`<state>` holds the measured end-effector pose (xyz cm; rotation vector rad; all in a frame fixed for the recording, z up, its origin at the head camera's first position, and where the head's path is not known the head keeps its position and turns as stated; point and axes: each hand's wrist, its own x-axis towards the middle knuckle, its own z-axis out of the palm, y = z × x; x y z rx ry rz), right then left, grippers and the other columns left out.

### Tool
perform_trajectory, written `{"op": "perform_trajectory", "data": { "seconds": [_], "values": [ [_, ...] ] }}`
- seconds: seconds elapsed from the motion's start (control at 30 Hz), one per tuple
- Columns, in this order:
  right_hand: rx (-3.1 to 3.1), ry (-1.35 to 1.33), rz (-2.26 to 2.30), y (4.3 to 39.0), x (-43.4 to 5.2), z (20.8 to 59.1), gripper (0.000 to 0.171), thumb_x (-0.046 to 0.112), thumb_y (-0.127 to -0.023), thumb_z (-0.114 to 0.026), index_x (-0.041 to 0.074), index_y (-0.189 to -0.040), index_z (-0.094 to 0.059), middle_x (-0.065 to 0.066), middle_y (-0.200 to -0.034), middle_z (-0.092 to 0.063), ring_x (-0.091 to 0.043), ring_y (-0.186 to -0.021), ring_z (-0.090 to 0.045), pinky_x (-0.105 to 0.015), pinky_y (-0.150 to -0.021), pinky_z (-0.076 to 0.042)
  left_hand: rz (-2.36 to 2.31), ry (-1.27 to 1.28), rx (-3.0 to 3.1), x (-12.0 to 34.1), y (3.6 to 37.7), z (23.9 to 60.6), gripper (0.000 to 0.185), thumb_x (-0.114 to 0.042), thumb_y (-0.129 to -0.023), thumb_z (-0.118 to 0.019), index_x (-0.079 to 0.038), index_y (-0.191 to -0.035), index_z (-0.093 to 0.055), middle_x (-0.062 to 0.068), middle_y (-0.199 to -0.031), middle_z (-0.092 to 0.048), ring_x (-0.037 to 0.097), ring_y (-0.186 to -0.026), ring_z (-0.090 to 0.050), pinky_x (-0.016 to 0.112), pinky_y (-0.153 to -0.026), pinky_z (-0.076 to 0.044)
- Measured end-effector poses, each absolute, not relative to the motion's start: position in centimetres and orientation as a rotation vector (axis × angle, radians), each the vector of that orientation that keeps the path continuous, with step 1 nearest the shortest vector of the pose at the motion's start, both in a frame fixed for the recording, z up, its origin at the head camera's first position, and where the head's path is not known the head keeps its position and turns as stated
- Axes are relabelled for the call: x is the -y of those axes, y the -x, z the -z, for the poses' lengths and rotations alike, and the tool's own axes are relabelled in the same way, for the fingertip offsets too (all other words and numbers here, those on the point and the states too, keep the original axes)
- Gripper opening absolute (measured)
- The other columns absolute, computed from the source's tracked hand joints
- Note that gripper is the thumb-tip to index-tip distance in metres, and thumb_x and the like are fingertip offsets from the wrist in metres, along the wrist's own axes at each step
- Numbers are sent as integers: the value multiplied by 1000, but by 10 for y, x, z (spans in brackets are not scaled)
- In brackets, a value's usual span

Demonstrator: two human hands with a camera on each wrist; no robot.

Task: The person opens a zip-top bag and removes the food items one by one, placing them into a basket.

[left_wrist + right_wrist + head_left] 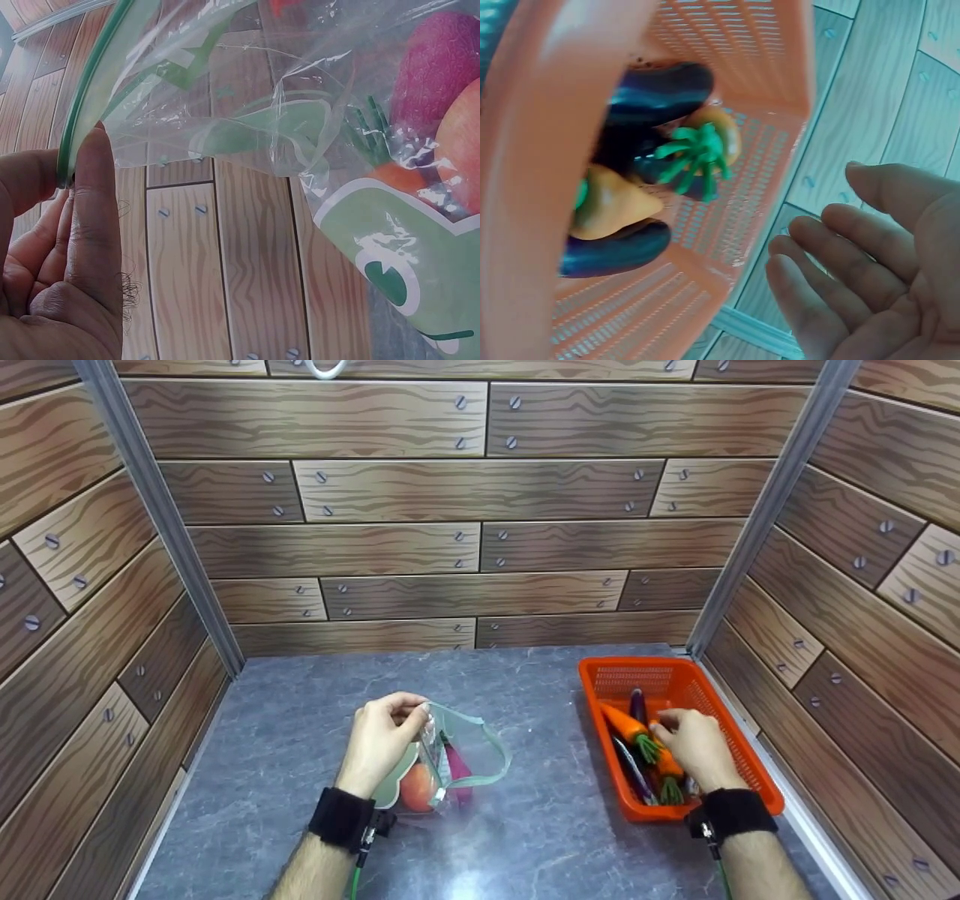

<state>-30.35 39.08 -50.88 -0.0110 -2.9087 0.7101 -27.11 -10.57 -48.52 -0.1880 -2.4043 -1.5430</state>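
So, what I logged from my remote seat, label by label:

Left hand: my left hand (379,739) pinched the green zip rim of the clear plastic bag (457,757), thumb against fingers (94,217), holding its mouth up and open.

Bag position: it sat on the grey stone-look tabletop (300,735), near the front, left of centre, well apart from the basket.

Bag contents: I saw an orange-red round fruit (417,787) at the near end and a magenta piece (455,769) beside it; the left wrist view showed the fruit (461,154) and a purple-red lump (439,67) through the printed film, along with a printed or real carrot top I could not tell apart.

Right hand: my right hand (694,746) was down inside the orange basket (739,735), over the vegetables; in the right wrist view its fingers (832,262) lay loosely extended and gripped nothing.

Basket position: it stood at the right side of the table, close to the right wall.

Basket contents: carrots (628,726) with green tops lay among dark purple eggplants (638,705); the right wrist view showed a carrot (611,206), a green top (694,157) and an eggplant (660,86) against the mesh.

Surroundings: wood-plank printed walls (465,495) closed in the far, left and right sides.
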Motion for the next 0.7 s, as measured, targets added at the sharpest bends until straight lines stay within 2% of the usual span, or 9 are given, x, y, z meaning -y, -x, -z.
{"op": "perform_trajectory", "data": {
  "seconds": [0.17, 0.23, 0.37, 0.4, 0.47, 0.57, 0.6, 0.63, 0.7],
  "values": [
    [2871, -23, -704, 301, -381, 501, 46, 23, -115, -77, -6, -150, -74, -35, -141, -79, -53, -127, -80, -67, -105, -68, 1538, 185, 2405, 105, 271, 485, 15, -17, -109, -81, -9, -117, -90, 5, -99, -90, 9, -82, -82, 18, -71, -66],
    [2862, -43, -725, 301, -376, 498, 49, 24, -115, -77, -5, -154, -72, -36, -143, -78, -49, -111, -82, -62, -95, -69, 1537, 183, 2408, 105, 272, 486, 14, -17, -109, -81, -9, -117, -90, 5, -99, -90, 8, -82, -82, 17, -71, -66],
    [2813, -100, -738, 300, -366, 494, 53, 25, -113, -80, -3, -158, -70, -36, -146, -77, -39, -100, -81, -53, -90, -67, 1531, 181, 2410, 104, 273, 486, 14, -17, -109, -81, -9, -116, -90, 5, -98, -89, 7, -80, -81, 17, -71, -65],
    [2802, -114, -744, 299, -363, 493, 55, 24, -113, -81, -2, -159, -69, -36, -146, -77, -36, -88, -78, -49, -84, -65, 1531, 181, 2410, 104, 273, 486, 14, -17, -109, -81, -9, -116, -90, 5, -98, -89, 7, -80, -81, 17, -71, -65],
    [2789, -137, -748, 299, -359, 491, 58, 25, -112, -82, 0, -162, -67, -36, -134, -81, -31, -74, -71, -42, -75, -63, 1531, 182, 2408, 104, 273, 486, 14, -17, -109, -81, -9, -117, -90, 5, -98, -89, 7, -80, -81, 17, -70, -65],
    [2783, -161, -774, 298, -351, 488, 62, 26, -112, -83, 4, -167, -64, -31, -114, -78, -24, -58, -52, -34, -62, -49, 1546, 185, 2403, 104, 273, 487, 14, -17, -109, -81, -8, -117, -90, 6, -98, -90, 8, -81, -81, 17, -70, -65],
    [2776, -174, -784, 297, -348, 487, 62, 26, -111, -84, 5, -167, -64, -30, -114, -78, -24, -59, -52, -34, -62, -50, 1552, 189, 2399, 104, 272, 486, 15, -17, -109, -81, -8, -117, -90, 6, -98, -90, 8, -81, -81, 17, -70, -65],
    [2766, -188, -788, 297, -346, 486, 62, 27, -111, -84, 5, -166, -65, -29, -115, -78, -30, -65, -64, -38, -67, -58, 1559, 188, 2398, 104, 273, 487, 14, -16, -110, -81, -8, -117, -90, 6, -98, -90, 9, -82, -82, 17, -70, -66],
    [2746, -223, -789, 295, -339, 485, 62, 27, -110, -85, 6, -166, -66, -31, -137, -80, -43, -96, -82, -51, -93, -70, 1572, 188, 2396, 103, 273, 487, 14, -15, -110, -80, -8, -117, -90, 6, -98, -90, 10, -82, -82, 17, -70, -66]
  ]
}}
